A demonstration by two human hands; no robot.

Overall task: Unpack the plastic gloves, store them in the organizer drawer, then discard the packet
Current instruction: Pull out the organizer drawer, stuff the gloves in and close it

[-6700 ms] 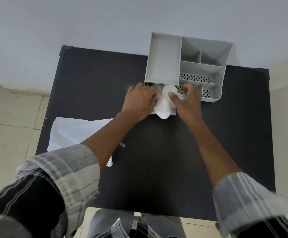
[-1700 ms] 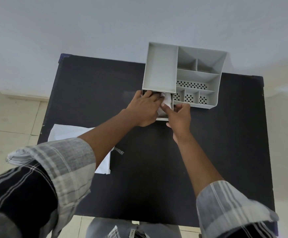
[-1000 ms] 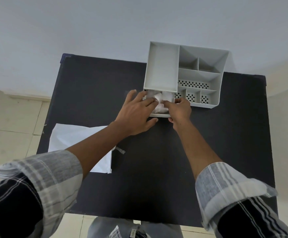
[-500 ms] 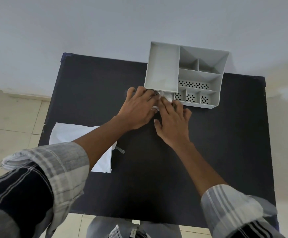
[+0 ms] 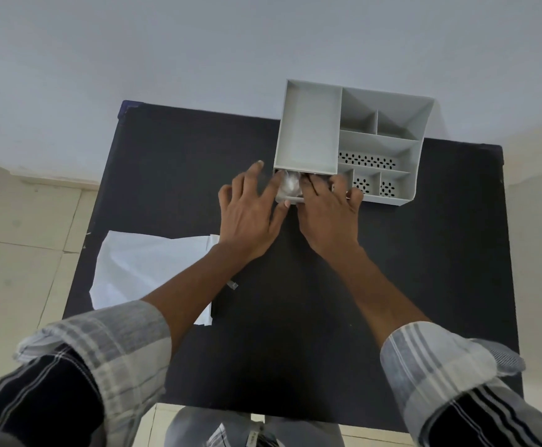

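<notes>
A grey organizer (image 5: 308, 130) with several compartments stands at the far edge of the black table (image 5: 295, 301). Its small drawer (image 5: 290, 199) sticks out a little at the front left, with crumpled clear plastic gloves (image 5: 290, 185) showing inside. My left hand (image 5: 250, 214) lies spread at the drawer's left side, thumb against its front. My right hand (image 5: 327, 214) lies flat on the drawer's right part, fingers over the gloves. The white packet (image 5: 147, 269) lies flat at the table's left, partly under my left forearm.
A small torn strip (image 5: 232, 284) lies on the table beside my left forearm. The wall runs right behind the organizer. Tiled floor shows to the left and right of the table. The table's near edge is close to my body.
The gloves have gone from bulging out of the drawer to sitting mostly inside it. The drawer has slid further in. My left fingers have spread and my right hand has shifted onto the drawer.
</notes>
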